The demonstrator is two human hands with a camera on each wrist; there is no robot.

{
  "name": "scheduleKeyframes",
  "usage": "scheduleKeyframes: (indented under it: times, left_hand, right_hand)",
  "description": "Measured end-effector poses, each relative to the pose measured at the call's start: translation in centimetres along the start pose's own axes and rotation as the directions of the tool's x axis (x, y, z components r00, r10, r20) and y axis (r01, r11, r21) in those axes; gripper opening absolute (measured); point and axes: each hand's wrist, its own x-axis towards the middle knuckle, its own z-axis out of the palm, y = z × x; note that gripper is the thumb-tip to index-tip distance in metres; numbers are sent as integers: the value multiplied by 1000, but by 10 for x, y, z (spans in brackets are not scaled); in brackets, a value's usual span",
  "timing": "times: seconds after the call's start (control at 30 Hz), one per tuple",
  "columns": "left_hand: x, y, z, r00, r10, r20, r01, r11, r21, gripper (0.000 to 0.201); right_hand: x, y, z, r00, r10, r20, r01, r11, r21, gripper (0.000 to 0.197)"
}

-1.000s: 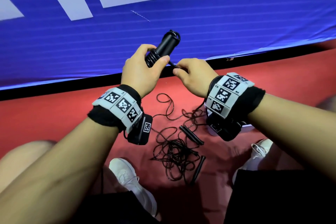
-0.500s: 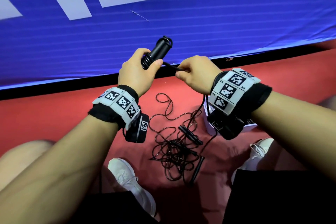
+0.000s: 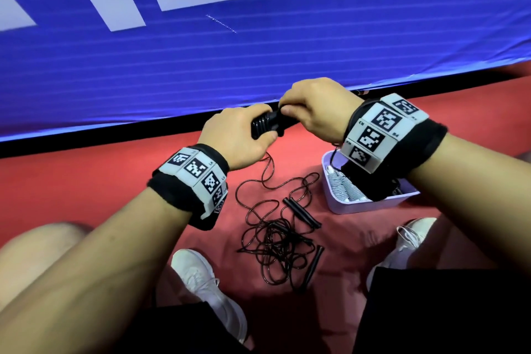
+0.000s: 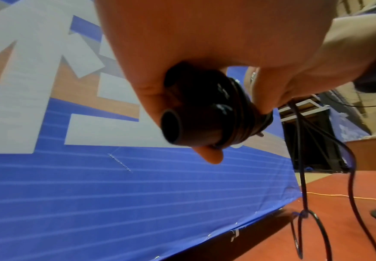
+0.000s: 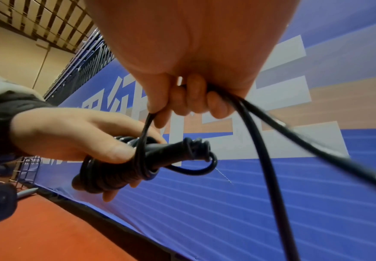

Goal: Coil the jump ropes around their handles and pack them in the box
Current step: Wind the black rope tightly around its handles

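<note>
winding the cord onto the handles

here the left hand is closed round the black handles, gripping them level so the turns can stack along the shaft; a few coils already sit under its thumb. the right hand pinches the cord just above the handles, fingers curled on it, likely to keep tension while it leads the next turn over. from that pinch the slack drops to the floor.

the box, a pale one, stands on the floor just under the right wrist, with at least 1 light-coloured coiled rope inside; the wrist hides the rest of it. between the shoes lies a tangled heap of black rope with 2 loose handles, so more ropes seem to be waiting.

the heap is the likely snag: the cord being wound runs down beside it, and i cannot tell whether they are entangled. a blue banner stands close behind the hands.
</note>
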Motion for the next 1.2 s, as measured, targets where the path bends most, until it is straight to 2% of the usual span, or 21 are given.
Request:
scheduleKeyframes:
  times: [0.07,0.13,0.2,0.27,0.33,0.4,0.53,0.57,0.67,0.7,0.77,0.8,0.83,0.9,0.97,1.07,1.13,1.2]
  left_hand:
    - [-4,6,1,999,40,-18,-40,999,-5,43]
    - [-5,11,3,998,26,-52,-27,999,-19,48]
    - [-5,15,4,997,-4,-77,3,1000,-15,45]
    - [-7,16,3,995,0,-99,-1,1000,-17,39]
    - [-8,16,3,994,31,-102,-38,997,-68,37]
    - [-11,15,1,993,53,-101,-68,986,-151,39]
    - [-15,17,-5,991,39,-126,-76,949,-306,41]
    - [-15,18,-6,990,26,-136,-70,939,-335,40]
    - [-15,20,-7,984,-38,-176,-42,902,-429,34]
    - [-14,20,-7,980,-58,-189,-38,884,-466,37]
    - [-13,20,-5,975,-74,-209,-47,853,-519,51]
    - [-12,19,-4,972,-80,-219,-49,847,-529,55]
    - [-10,18,-4,967,-94,-237,-49,844,-534,56]
    - [-6,14,-5,949,-133,-288,-50,834,-549,51]
    - [-2,9,-9,934,-161,-318,-38,842,-538,41]
    - [4,1,-15,912,-234,-337,45,873,-485,29]
    - [7,-5,-16,907,-258,-332,108,906,-409,32]
    - [8,-8,-14,922,-241,-303,137,935,-328,38]
  right_hand:
    - [0,1,-2,1000,-26,-14,26,999,47,22]
    - [-1,-1,-2,999,-41,-11,42,994,99,21]
    - [-2,-3,-2,998,-54,-9,55,990,133,20]
    - [-1,-1,-4,1000,-18,-16,20,988,153,18]
    - [0,5,-11,996,84,-5,-80,964,255,12]
    - [0,11,-19,986,160,37,-160,887,433,8]
    - [0,25,-20,953,283,108,-288,738,609,13]
    - [-1,25,-17,946,303,117,-306,713,630,18]
    - [-3,18,-2,924,337,183,-379,736,561,28]
    - [-3,12,5,918,332,216,-394,712,582,28]
    - [-1,5,19,914,323,245,-390,540,746,21]
    - [0,3,24,909,338,243,-389,482,785,22]
    - [0,1,27,906,349,239,-390,471,791,27]
    - [-1,-5,32,914,345,214,-379,532,757,32]
    - [-4,-7,37,926,340,163,-354,638,683,24]
    - [-8,-3,43,931,362,35,-340,833,437,13]
    - [-8,-4,39,932,358,-55,-314,874,371,16]
    - [-7,-8,33,952,299,-64,-258,897,359,19]
